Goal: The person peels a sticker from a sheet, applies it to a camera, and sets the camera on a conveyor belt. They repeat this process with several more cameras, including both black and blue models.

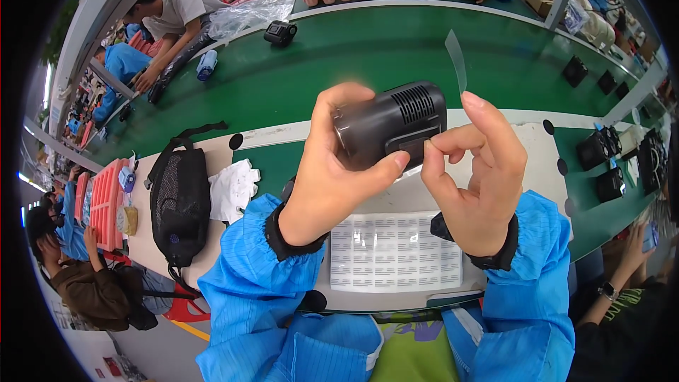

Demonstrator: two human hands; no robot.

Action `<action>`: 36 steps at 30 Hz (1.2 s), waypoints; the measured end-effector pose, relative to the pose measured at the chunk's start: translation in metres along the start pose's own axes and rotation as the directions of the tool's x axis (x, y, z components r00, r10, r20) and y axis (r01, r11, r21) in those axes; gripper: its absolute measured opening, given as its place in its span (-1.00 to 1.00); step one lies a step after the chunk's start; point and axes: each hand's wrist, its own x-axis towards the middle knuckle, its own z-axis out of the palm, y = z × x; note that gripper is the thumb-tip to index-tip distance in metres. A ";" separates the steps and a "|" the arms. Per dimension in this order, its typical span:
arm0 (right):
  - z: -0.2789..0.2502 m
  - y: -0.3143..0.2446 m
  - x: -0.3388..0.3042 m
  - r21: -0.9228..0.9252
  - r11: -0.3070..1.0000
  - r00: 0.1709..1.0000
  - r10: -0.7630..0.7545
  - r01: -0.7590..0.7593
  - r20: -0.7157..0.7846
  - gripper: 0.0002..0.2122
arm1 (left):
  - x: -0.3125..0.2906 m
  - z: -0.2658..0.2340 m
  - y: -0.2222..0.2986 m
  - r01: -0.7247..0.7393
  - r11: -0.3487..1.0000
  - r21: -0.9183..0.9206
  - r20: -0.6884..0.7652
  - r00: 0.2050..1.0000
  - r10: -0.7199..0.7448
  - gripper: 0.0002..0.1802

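Note:
My left hand (332,177) is wrapped round a black, rounded device (385,124) with a slotted vent at one end, held tilted above the work mat. Its thumb presses on the lower side. My right hand (484,177) is close against the device's right end, with thumb and a finger pinched together at its lower edge. What lies in that pinch is too small to make out. From another raised fingertip of this hand a thin clear strip of film (456,56) stands upward. Below both hands lies a sheet of printed white labels (396,251).
A black mesh pouch (180,201) and a white glove (233,189) lie at left, near a pink tray (107,201). A small black device (280,33) and a blue one (206,65) rest on the green belt (339,49). Black units (608,184) stand at right. Co-workers sit around.

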 end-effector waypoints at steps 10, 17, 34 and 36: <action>0.006 -0.004 0.000 -0.159 0.987 1.000 -0.002 -0.002 -0.025 -0.38 | -0.001 -0.004 -0.002 -0.028 0.999 0.021 -0.003 1.000 0.028 -0.35; -0.002 0.026 0.002 0.123 0.936 0.937 0.341 -0.330 -0.080 -0.32 | 0.001 -0.003 0.000 0.025 0.997 -0.073 -0.045 0.999 -0.029 -0.40; 0.028 0.054 0.006 0.614 0.430 0.703 0.640 -0.662 0.310 -0.30 | 0.026 -0.014 -0.010 0.165 0.973 -0.162 0.010 0.986 -0.166 -0.62; 0.034 0.066 0.009 0.740 0.267 0.677 0.659 -0.618 0.328 -0.28 | 0.033 -0.016 -0.014 0.155 0.983 -0.103 -0.056 0.985 -0.162 -0.60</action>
